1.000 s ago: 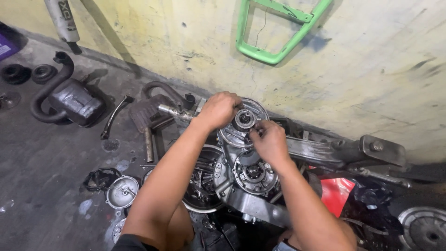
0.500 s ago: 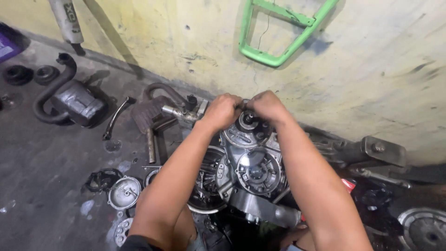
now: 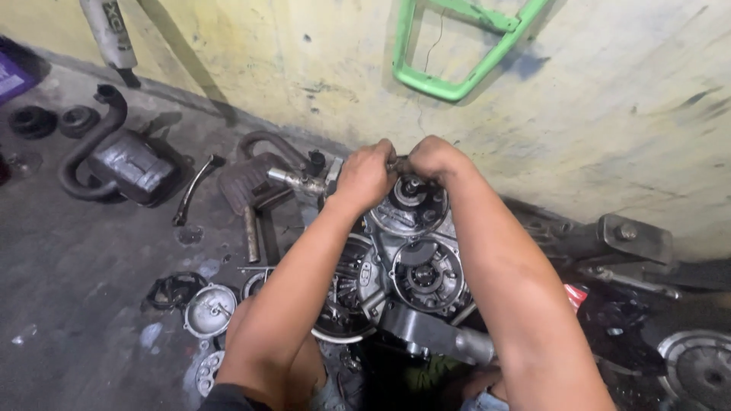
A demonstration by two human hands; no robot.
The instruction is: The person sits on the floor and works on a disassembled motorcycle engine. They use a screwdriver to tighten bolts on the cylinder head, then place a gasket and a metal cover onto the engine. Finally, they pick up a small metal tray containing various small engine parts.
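Against the stained yellow wall (image 3: 609,114), grey metal engine block with round covers (image 3: 415,262) sits on the floor between my forearms. My left hand (image 3: 367,173) and right hand (image 3: 430,158) meet at its top edge, fingers curled shut around something small; what, I cannot tell. Green metal frame (image 3: 457,53) hangs above.

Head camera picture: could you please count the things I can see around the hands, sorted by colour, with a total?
Green: 1, the frame on the wall.
Black: 3, the exhaust pipe and two round rubber parts.
Silver or grey metal: 3, the engine block under the left hand and right hand, the round cover, the bent lever.
Total: 7
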